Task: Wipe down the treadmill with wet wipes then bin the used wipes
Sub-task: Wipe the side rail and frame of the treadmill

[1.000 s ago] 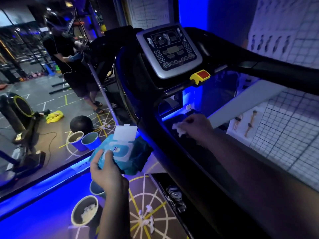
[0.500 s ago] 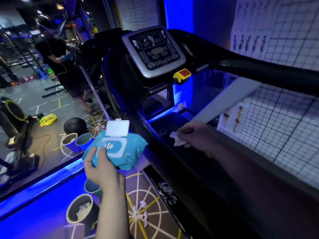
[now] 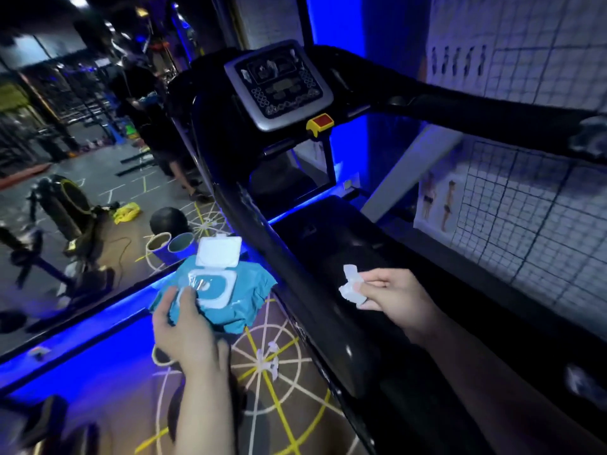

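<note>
I see the wipe [image 3: 352, 286] as soft, crumpled white cloth. The pack [image 3: 230, 303] is crinkly teal plastic film with a sheen — its lid [image 3: 218, 251] is smooth white plastic. The treadmill rail [image 3: 303, 307] is glossy black plastic; the console [image 3: 279, 83] frame looks matt silver.
</note>
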Tool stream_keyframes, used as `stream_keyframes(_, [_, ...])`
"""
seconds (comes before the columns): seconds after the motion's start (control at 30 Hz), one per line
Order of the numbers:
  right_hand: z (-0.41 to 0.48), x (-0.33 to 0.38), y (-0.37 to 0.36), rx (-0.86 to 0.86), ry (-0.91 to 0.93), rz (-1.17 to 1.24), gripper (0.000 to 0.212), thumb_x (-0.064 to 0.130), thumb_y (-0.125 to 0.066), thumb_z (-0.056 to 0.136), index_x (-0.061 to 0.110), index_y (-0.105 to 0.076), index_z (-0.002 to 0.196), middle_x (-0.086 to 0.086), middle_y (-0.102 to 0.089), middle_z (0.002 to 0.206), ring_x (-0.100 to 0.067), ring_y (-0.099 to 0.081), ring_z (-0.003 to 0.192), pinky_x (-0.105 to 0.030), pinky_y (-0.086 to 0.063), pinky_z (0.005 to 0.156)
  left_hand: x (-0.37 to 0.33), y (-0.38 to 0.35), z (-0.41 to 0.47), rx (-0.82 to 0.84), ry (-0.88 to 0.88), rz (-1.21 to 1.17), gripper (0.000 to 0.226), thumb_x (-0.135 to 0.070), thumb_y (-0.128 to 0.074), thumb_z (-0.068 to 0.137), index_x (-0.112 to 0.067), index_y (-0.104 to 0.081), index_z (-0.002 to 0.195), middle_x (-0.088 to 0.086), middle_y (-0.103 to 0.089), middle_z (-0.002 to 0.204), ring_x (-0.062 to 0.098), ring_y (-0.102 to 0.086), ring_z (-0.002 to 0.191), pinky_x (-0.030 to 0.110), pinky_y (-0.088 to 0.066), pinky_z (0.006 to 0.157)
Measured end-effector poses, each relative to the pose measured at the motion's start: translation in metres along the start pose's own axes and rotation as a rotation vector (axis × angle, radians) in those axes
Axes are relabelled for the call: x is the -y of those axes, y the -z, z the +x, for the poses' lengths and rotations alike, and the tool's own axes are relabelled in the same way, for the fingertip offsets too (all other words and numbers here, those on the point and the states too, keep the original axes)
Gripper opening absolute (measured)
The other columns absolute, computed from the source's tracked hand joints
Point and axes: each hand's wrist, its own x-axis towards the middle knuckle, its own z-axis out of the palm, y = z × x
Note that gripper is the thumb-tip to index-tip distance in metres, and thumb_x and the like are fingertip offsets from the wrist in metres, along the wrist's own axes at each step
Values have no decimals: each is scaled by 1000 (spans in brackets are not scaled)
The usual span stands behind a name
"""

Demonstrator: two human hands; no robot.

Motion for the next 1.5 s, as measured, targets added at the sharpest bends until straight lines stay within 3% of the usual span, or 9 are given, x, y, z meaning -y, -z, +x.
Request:
stream_keyframes(0.37, [-31, -7, 14, 86, 59, -147, 2, 9, -74, 85, 8, -74, 87, -9, -76, 78, -8, -62, 65, -24, -51, 63, 1, 5, -34, 107, 20, 102, 20, -11, -78, 90, -24, -73, 105, 17, -73, 127, 21, -74, 103, 43, -61, 99])
stream_keyframes(0.53, [-11, -9, -10, 120, 108, -151, 41, 40, -77, 73, 0, -71, 80, 0, -65, 59, -12, -54, 60, -26, -44, 62, 23, -13, -30, 123, 59, 119, 16, -20, -84, 83, -30, -78, 94, 8, -76, 120, 24, -74, 110, 41, -62, 95])
stream_keyframes(0.63, [11, -8, -23, 85, 129, -198, 15, 23, -79, 78, 9, -76, 83, -2, -74, 69, -8, -66, 63, -25, -51, 67, 24, -24, -19, 112, 64, 107, 19, -25, -85, 78, -30, -80, 95, 7, -76, 120, 24, -75, 111, 47, -61, 98])
stream_keyframes(0.7, [23, -5, -32, 61, 143, -225, 5, 9, -78, 82, 11, -78, 86, -2, -76, 75, -6, -70, 69, -22, -54, 68, 18, -31, -14, 51, 34, 81, 17, -18, -82, 85, -28, -77, 99, 10, -75, 122, 25, -74, 111, 43, -62, 97])
stream_keyframes(0.97, [86, 2, -54, 161, 114, -206, 7, 16, -80, 81, 16, -79, 88, 2, -77, 79, -6, -71, 74, -22, -54, 69, 10, -52, 11, -100, -24, 59, 26, -24, -80, 82, -24, -76, 107, 14, -75, 122, 28, -76, 108, 50, -62, 95])
stream_keyframes(1.07, [112, 0, -62, 213, 152, -231, 6, 12, -81, 79, 18, -79, 79, 4, -75, 72, -3, -68, 68, -19, -51, 66, 14, -59, 16, -144, -116, 138, 22, -26, -79, 83, -26, -75, 104, 13, -76, 119, 18, -73, 100, 40, -61, 97])
stream_keyframes(1.2, [156, -5, -75, 264, 183, -303, 11, 24, -74, 74, 29, -74, 64, 7, -71, 63, -12, -66, 62, -28, -50, 60, 14, -68, 36, -246, -246, 219, 27, -41, -81, 68, -30, -75, 93, 17, -76, 118, 28, -73, 105, 52, -55, 105])
stream_keyframes(1.4, [198, 6, -80, 535, 50, -449, 10, 36, -64, 69, 37, -70, 60, 13, -59, 54, -9, -52, 58, -24, -37, 54, -44, -84, -8, -520, -282, 405, 31, -33, -81, 84, -21, -73, 111, 7, -73, 117, 21, -70, 110, 51, -54, 107])
stream_keyframes(1.5, [213, 27, -70, 705, -19, -489, 13, 32, -68, 77, 30, -76, 67, 13, -55, 50, -16, -51, 65, -27, -41, 57, -48, -96, -33, -618, -220, 445, 36, -37, -79, 73, -21, -73, 105, 9, -73, 114, 26, -71, 109, 53, -56, 105])
